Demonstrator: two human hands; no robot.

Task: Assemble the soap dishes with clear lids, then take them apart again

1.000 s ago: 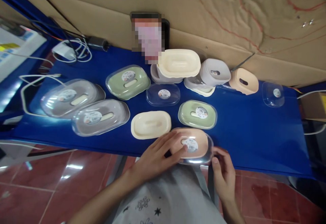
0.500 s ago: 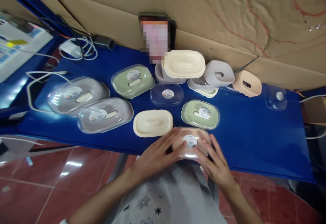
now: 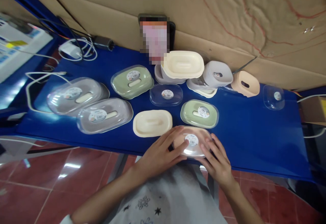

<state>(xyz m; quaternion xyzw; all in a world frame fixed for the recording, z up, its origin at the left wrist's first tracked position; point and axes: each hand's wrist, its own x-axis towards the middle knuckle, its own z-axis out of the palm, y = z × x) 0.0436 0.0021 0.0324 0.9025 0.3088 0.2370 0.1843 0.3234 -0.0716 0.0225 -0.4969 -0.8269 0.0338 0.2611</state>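
Peach box (image 3: 196,150): at the tabletop (image 3: 254,132)'s near edge, right of centre. Left hand (image 3: 161,151) and right hand (image 3: 218,162) grasp opposite ends, fingers curved over, apparently to steady it.

At the lower centre of the frame, the peach box (image 3: 195,151) is partly covered by the left hand (image 3: 159,152) and the right hand (image 3: 217,159), and the print on its label (image 3: 192,139) is too small to be read. The screen (image 3: 155,37) in the upper middle is blurred by coarse blocks, while a white object (image 3: 25,54) at the upper left is cut off.
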